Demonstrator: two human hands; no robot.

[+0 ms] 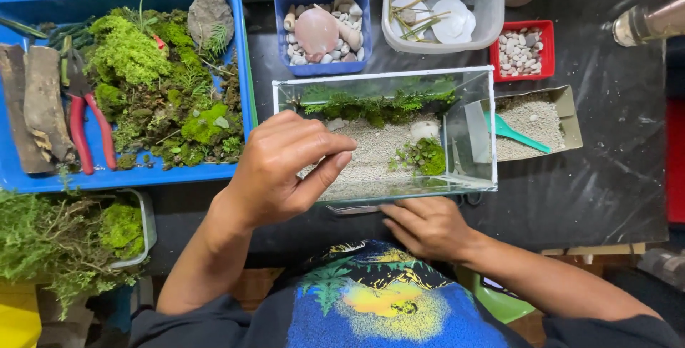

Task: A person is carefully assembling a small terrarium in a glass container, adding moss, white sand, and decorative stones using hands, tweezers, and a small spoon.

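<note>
A rectangular glass tank (472,177) stands on the dark table, with pale sand, a strip of green plants along its back wall, a small moss clump (427,155) and a white stone (424,130) inside. My left hand (282,169) hovers over the tank's left part, fingers curled toward the thumb in a loose pinch; I see nothing between them. My right hand (428,227) lies flat on the table against the tank's near wall, fingertips next to a thin metal tool (351,209).
A blue tray (21,177) at left holds moss, bark pieces, a grey rock and red-handled pliers (89,130). Behind the tank are a blue box of shells (321,30), a clear tub, and a red box of pebbles (521,52). A sand tray with a green scoop (517,134) sits at right.
</note>
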